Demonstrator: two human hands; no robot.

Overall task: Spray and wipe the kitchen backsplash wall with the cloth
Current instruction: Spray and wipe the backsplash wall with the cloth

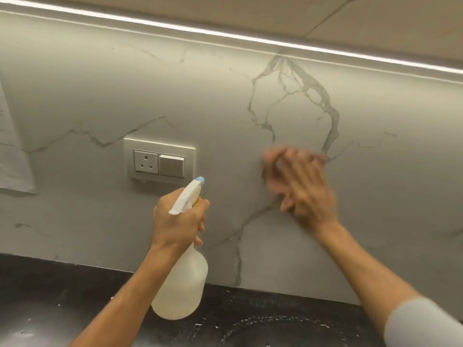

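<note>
The backsplash wall [250,101] is pale grey marble with dark veins. My left hand [179,221] grips the neck of a translucent spray bottle [183,284] with a white trigger head and blue nozzle, pointed up at the wall. My right hand [304,189] is blurred by motion and presses flat against the wall to the right of the bottle. A pinkish cloth [271,161] shows under and beyond its fingers, mostly hidden by the hand.
A socket and switch plate [160,160] sits on the wall just above and left of the bottle's nozzle. A sheet of paper [12,156] hangs at the far left. A black counter [62,296] runs below; a light strip [225,33] runs above.
</note>
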